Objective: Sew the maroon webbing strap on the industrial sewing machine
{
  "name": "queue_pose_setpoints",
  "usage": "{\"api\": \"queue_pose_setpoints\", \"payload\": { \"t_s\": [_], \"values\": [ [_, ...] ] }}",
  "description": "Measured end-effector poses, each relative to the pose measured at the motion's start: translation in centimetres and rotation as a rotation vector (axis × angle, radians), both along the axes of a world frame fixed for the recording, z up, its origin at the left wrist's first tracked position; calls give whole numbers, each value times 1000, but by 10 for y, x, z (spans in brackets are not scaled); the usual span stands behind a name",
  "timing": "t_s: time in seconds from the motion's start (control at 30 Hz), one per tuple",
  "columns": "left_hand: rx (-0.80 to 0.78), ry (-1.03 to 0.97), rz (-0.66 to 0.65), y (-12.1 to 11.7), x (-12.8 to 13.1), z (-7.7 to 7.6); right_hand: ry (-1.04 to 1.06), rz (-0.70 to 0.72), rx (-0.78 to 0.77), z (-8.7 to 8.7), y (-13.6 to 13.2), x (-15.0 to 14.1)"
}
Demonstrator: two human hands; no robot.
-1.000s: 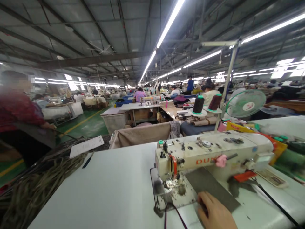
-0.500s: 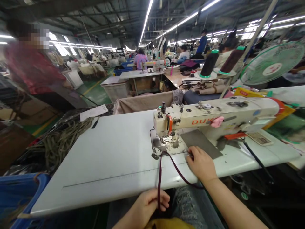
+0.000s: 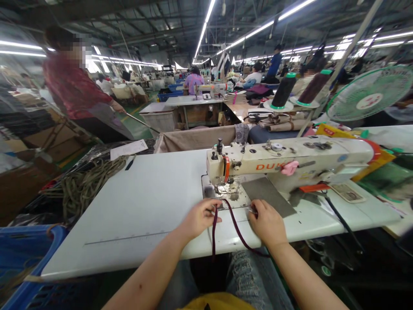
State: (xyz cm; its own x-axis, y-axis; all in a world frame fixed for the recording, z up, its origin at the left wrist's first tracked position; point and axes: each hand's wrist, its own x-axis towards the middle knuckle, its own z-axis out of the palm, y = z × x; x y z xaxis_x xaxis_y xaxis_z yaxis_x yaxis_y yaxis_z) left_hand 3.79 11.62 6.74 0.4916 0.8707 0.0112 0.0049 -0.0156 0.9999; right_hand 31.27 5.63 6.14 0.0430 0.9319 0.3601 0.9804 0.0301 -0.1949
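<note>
A narrow maroon strap [image 3: 236, 226] loops over the front of the sewing machine's needle plate [image 3: 237, 199], and both its ends hang past the table edge. My left hand [image 3: 200, 218] is closed on the strap's left length, just in front of the plate. Beside the plate's right corner rests my right hand [image 3: 268, 223], its fingers curled in; a small shiny bit shows at the fingertips, too hidden to name. Above stands the white sewing machine [image 3: 292, 161], its needle area partly screened by the head.
A blue basket [image 3: 58, 241] stands at the table's left end, near a heap of olive straps [image 3: 84, 185]. Behind are a beige cloth bin [image 3: 196, 140], thread cones [image 3: 284, 91] and a green fan [image 3: 369, 92]. A person in red [image 3: 69, 86] stands left, holding a long pole.
My left hand has risen from below the table edge to the strap beside the needle plate. My right hand stays by the plate. The person in red now shows farther right in view.
</note>
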Motion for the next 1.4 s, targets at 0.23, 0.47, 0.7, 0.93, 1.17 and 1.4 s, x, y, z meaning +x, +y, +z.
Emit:
{"api": "queue_pose_setpoints", "payload": {
  "t_s": [0.23, 0.47, 0.7, 0.93, 1.17, 1.4],
  "values": [
    [244, 98, 198, 37, -14, -7, -13, 9, 49, -3, 1, 1],
    [245, 62, 269, 31, -17, -11, -20, 25, 64, -5, 1, 2],
    [176, 18, 146, 25, -12, 3, -13, 43, 66, -5, 0, 3],
    [423, 147, 64, 25, -4, -6, 34, 69, 150, -6, -1, 5],
    [450, 193, 138, 25, -2, -14, 188, 142, 475, 18, -13, 19],
    [275, 181, 70, 21, -4, -10, 150, -216, 674, 85, 11, 125]
  ]
}}
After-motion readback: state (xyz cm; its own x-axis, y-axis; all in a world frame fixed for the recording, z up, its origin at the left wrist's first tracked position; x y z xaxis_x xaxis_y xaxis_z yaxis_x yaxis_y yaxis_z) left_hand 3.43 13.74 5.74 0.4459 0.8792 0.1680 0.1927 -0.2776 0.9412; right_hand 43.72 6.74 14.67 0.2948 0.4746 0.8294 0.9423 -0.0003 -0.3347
